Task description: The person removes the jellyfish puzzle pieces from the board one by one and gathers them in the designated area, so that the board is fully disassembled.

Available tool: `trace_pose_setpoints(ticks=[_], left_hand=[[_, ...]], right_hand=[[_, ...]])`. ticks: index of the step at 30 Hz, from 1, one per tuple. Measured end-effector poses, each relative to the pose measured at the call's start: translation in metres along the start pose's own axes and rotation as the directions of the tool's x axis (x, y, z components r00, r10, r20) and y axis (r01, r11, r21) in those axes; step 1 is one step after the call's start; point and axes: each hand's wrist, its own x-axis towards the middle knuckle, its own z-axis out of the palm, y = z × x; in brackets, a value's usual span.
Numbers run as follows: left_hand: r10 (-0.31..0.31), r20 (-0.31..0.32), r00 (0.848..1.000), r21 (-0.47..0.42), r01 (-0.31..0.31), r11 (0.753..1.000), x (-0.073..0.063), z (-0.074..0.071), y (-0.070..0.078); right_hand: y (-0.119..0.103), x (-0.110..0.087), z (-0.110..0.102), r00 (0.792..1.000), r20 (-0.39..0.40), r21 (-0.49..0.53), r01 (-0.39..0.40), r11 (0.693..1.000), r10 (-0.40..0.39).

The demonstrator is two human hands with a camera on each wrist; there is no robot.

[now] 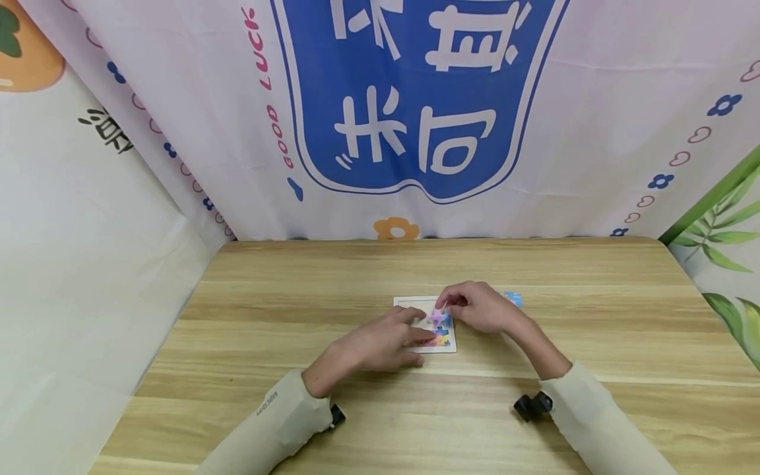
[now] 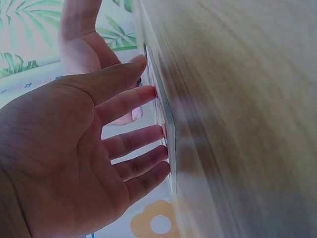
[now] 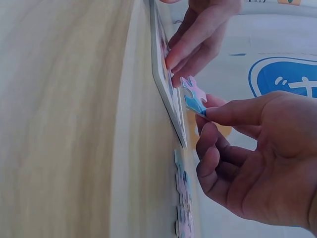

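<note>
Before you lower the small pink-and-blue interlocking puzzle piece (image 3: 198,94), turn it so its tabs seem to meet the gaps beside it; pressing at a slant would probably lift its neighbours. Your right hand (image 1: 479,307) has it pinched between thumb and index finger, tilted just above the white rectangular puzzle tray (image 1: 439,349), by the tray's right edge. Keep your left hand (image 1: 388,340) light: its fingers are spread apart, gripping nothing, tips resting on the tray and on the colourful fitted pieces (image 1: 443,341) along its front edge. Once the tabs line up, press flat with a fingertip rather than pushing sideways.

The piece is thin and flat, pink at one end and blue at the other, with a rounded notch. The tray lies nearer the wooden tabletop's (image 1: 267,284) far edge; loose blue-toned pieces (image 1: 513,299) lie beyond its right edge.
</note>
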Motion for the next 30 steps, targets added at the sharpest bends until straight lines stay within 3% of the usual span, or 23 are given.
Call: trace_pose_setpoints(ticks=[30], left_hand=[[-0.007,-0.001,1.0,-0.004,0.007,1.0,0.0,0.002,0.0]], right_hand=[[0.033,-0.04,-0.027,0.999,-0.049,0.014,-0.003,1.0,0.003]])
